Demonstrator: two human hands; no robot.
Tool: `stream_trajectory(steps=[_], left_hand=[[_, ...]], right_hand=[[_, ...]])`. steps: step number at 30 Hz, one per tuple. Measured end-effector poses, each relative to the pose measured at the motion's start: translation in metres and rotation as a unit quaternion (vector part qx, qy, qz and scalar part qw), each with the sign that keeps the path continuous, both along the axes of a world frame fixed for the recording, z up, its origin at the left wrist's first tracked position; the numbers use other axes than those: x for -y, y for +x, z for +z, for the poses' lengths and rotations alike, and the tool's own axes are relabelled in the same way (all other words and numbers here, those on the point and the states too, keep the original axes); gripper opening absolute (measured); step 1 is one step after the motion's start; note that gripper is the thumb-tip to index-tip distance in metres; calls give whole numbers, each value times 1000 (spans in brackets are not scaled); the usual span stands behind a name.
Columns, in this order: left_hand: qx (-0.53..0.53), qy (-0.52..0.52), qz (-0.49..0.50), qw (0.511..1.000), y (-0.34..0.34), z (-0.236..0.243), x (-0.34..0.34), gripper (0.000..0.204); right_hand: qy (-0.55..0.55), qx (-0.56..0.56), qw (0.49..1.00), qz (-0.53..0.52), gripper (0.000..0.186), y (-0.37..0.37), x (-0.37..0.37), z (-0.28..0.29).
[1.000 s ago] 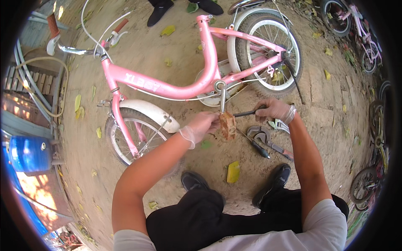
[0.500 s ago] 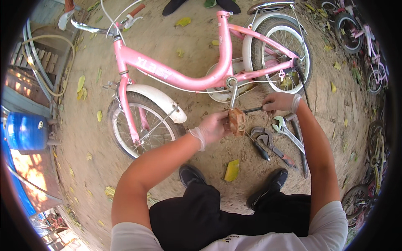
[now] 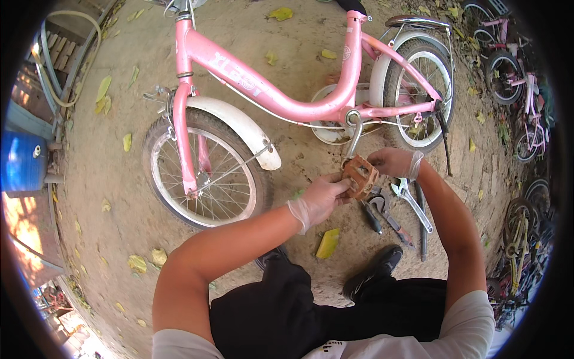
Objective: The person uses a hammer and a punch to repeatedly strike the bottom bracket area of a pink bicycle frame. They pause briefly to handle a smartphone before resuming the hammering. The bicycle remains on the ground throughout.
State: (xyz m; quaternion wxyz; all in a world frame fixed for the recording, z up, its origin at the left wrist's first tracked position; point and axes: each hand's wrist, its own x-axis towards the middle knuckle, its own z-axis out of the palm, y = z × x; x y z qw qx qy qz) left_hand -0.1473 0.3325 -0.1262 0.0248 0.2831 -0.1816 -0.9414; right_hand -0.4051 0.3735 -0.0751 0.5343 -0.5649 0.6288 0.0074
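A pink child's bicycle (image 3: 269, 99) stands across the ground in front of me. From its silver crank arm (image 3: 355, 134) hangs a rusty orange-brown pedal (image 3: 362, 176). My left hand (image 3: 326, 198), in a thin clear glove, grips the pedal's near left side between thumb and fingers. Right against the pedal's upper right edge is my right hand (image 3: 396, 163), gloved too, its fingers curled closed. What those fingers hold is hidden. Just below the hands lie an adjustable wrench (image 3: 414, 204), a worn wrench with a reddish handle (image 3: 392, 220) and a black-handled tool (image 3: 372, 218).
A dark bar (image 3: 423, 224) lies right of the wrenches. The front wheel (image 3: 206, 170) is beside my left forearm. Several bicycles (image 3: 520, 90) line the right side. A blue container (image 3: 24, 160) and a looped hose (image 3: 42, 72) are at the left. Yellow leaves dot the dirt.
My view has shifted, so the bicycle sits differently in it. My right hand has come closer to the pedal, and the dark rod that showed between them is out of sight. The left still grips the pedal.
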Motion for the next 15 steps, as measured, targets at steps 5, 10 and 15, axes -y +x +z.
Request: stream_trajectory(steps=[5, 10, 15], left_hand=[[12, -10, -13, 1000, 3, 4, 3, 36], [117, -145, -122, 975, 12, 48, 31, 46], [204, -603, 94, 765, 78, 116, 110, 49]], right_hand=[[-34, -52, 998, 20, 28, 0, 10, 11], [-88, -1, 992, -87, 32, 24, -27, -20], [-139, 357, 843, -377, 29, 108, -72, -78]])
